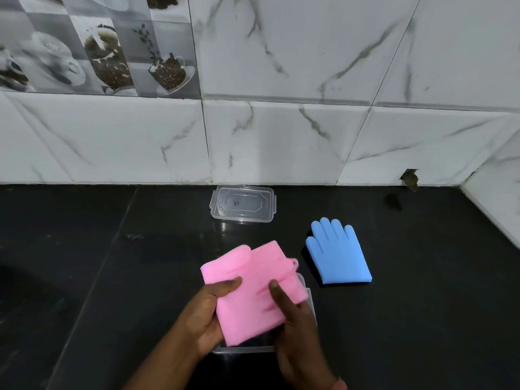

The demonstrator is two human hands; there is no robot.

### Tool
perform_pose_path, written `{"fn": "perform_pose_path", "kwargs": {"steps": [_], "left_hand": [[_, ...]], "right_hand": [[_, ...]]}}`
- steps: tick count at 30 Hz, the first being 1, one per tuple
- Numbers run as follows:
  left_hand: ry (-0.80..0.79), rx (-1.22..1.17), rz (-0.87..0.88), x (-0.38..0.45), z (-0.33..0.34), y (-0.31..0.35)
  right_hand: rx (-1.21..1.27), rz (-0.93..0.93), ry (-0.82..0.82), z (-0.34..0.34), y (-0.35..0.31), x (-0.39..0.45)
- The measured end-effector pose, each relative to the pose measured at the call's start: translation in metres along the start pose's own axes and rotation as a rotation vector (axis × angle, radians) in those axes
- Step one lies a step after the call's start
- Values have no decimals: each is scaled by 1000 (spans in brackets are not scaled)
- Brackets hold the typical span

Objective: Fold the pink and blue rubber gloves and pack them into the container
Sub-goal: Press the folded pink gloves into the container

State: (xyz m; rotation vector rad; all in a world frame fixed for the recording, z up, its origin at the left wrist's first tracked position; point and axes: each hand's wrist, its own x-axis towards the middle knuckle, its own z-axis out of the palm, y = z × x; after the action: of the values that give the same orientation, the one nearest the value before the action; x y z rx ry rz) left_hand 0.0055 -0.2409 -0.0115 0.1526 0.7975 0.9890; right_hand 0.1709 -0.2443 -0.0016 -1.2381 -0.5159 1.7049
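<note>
Setting: dark polished countertop (112,277) filling the lower half of the frame, marble-look wall tiles (281,142) above.
Pink glove (250,291): lower centre, folded over once, held up over the clear container (308,298), which it mostly hides.
Blue glove (339,253): flat and unfolded, right of centre, well apart from both hands.
Lid (243,204): against the wall, centre.
Handling: soft, light, floppy rubber, probably springy at the fold and a little grippy; best pinched at the folded edges.
Left hand (208,313): partly closed, thumb on top, gripping the glove's left edge.
Right hand (295,319): partly closed, thumb pressing the glove's right side.
</note>
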Motion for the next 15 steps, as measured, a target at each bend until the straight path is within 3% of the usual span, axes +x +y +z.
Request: {"fn": "perform_pose_path", "kwargs": {"steps": [7,15], "left_hand": [[326,328,-40,12,4,15],[401,490,153,44,42,38]], "right_hand": [[-47,-63,61,-7,13,14],[-42,-175,128,4,-1,65]]}}
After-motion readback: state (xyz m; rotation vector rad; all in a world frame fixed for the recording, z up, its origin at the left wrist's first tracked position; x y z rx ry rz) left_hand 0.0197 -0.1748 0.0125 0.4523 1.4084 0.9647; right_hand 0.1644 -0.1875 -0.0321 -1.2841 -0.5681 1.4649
